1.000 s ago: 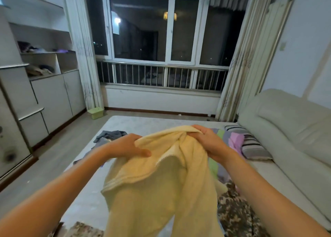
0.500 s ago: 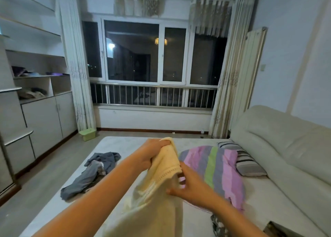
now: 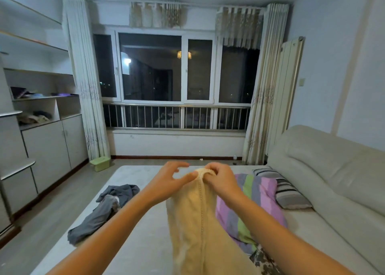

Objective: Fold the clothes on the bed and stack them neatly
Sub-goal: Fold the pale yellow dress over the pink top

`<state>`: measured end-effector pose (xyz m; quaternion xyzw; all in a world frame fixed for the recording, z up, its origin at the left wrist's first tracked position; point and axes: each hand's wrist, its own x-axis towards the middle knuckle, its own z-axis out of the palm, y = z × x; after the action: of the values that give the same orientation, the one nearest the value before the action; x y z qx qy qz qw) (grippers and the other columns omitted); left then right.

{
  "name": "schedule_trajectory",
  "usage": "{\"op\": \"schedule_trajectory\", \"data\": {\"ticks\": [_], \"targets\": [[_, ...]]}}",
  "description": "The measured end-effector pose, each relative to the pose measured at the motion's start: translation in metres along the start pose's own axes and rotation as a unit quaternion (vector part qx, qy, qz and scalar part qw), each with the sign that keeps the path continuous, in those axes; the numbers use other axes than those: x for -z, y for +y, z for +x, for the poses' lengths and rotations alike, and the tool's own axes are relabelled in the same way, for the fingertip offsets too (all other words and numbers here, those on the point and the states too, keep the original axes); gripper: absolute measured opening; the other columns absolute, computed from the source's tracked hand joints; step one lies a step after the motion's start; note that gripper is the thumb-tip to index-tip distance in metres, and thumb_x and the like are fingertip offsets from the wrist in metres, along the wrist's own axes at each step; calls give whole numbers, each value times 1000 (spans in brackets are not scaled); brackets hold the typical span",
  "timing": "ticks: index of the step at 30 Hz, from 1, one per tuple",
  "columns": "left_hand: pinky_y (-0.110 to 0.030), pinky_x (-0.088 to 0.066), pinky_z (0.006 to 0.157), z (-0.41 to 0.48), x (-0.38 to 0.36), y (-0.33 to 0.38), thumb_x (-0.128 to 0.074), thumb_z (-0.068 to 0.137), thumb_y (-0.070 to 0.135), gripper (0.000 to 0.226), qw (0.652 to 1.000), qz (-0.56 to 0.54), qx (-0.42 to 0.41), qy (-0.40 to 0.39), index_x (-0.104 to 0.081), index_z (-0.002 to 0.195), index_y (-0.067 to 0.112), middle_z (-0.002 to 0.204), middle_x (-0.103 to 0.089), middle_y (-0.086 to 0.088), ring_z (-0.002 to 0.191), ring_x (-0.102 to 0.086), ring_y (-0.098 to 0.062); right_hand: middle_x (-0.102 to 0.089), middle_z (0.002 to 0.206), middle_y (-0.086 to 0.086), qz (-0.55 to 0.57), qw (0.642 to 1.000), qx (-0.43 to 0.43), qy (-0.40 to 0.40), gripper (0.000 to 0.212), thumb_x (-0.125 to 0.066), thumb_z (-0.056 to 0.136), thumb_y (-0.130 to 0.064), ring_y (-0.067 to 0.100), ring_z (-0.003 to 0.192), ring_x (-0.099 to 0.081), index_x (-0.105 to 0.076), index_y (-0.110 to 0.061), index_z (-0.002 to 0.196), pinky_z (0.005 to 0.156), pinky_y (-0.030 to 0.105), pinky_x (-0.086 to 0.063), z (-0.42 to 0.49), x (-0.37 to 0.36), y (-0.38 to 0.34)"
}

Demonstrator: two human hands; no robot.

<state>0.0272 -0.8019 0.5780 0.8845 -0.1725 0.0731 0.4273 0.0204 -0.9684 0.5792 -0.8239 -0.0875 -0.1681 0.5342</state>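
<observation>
Yellow towel (image 3: 198,212) in R hand (image 3: 221,179) fingers (image 3: 213,167); L hand (image 3: 166,184) half-open.

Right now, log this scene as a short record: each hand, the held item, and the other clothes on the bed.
held item: cream cloth, hanging from its top edge
right hand: pinches that top edge
left hand: fingers spread, thumb tip at the cloth
unfolded: grey garment, crumpled on the left of the bed
also on bed: purple-green striped fabric, next to a striped pillow
folded stack: none in view
</observation>
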Motion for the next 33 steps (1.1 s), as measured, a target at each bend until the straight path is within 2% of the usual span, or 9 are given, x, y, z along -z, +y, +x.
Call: {"op": "schedule_trajectory", "data": {"ticks": [3, 6, 10, 16, 18, 21, 26, 30, 33], "targets": [[-9, -35, 70, 0, -7, 25, -64, 68, 66, 64, 998, -2, -70, -3, -44, 124, 41, 105, -45, 32, 93, -46, 14, -49, 60, -1, -35, 998, -10, -45, 18, -67, 76, -6, 9, 57, -44, -55, -12, 63, 52, 19, -36, 16, 3, -21], [-25, -50, 79, 4, -10, 17, -72, 73, 37, 54, 992, 98, -69, 33, -46, 121, 34, 112, -56, 19, 98, -54, -1, -46, 61, -1, -40, 997, -41, -44, 23, -70, 75, -9, 9, 58, -42, -51, -15, 63, 50, 20, -34, 24, 17, -28], [-28, -52, 81, 0, -21, -5, -67, 82, 30, 40, 984, 174, -37, 24, -49, 118, 30, 110, -61, 10, 94, -58, -8, -49, 67, 2, -70, 992, -72, -77, 23, -70, 79, -17, 14, 64, -47, -52, -17, 65, 53, 23, -37, 26, 47, -35], [-21, -50, 86, -4, -45, 21, -65, 72, 62, 56, 990, -111, -56, -65, -45, 121, 42, 108, -60, 24, 98, -57, 9, -51, 67, 3, -38, 992, -86, -83, 25, -73, 78, -21, 15, 63, -48, -52, -18, 65, 51, 24, -37, 18, 67, -34], [-16, -48, 76, -2, -58, 28, -65, 76, 57, 51, 994, -53, -86, -32, -49, 119, 35, 104, -58, 23, 93, -57, 4, -51, 67, 1, -53, 992, -78, -82, 26, -74, 77, -23, 13, 61, -49, -52, -18, 64, 46, 20, -40, 15, 67, -32], [-18, -41, 63, 12, -46, 26, -54, 93, 18, 10, 994, 15, -96, 50, -62, 88, 15, 82, -64, 2, 77, -57, -15, -49, 65, -1, -115, 989, -25, -89, 24, -77, 74, -19, 10, 60, -44, -55, -14, 66, 46, 12, -37, 11, 76, -24], [-20, -39, 69, 29, -17, 54, -46, 92, 4, 23, 982, 12, -159, 98, -67, 100, 10, 90, -64, 0, 82, -57, -10, -51, 72, 12, -298, 953, 12, -49, 16, -62, 75, -2, 25, 71, -47, -47, -8, 72, 58, 34, -29, 2, 78, 30], [-9, -34, 68, 35, 13, 74, -44, 92, 5, 29, 971, 3, -149, 186, -67, 109, 13, 95, -62, 5, 86, -54, -8, -52, 75, 12, -258, 964, -24, 63, 9, -54, 77, -1, 23, 68, -42, -48, -2, 71, 58, 35, -20, -9, 71, 86], [-9, -33, 69, 31, 48, 67, -43, 92, 8, 30, 955, -20, -120, 271, -68, 107, 16, 95, -62, 5, 85, -53, -6, -57, 85, 20, -323, 941, -80, 56, 31, -49, 84, -4, 29, 79, -52, -32, -16, 60, 59, 33, -19, -32, 80, 137]]}}
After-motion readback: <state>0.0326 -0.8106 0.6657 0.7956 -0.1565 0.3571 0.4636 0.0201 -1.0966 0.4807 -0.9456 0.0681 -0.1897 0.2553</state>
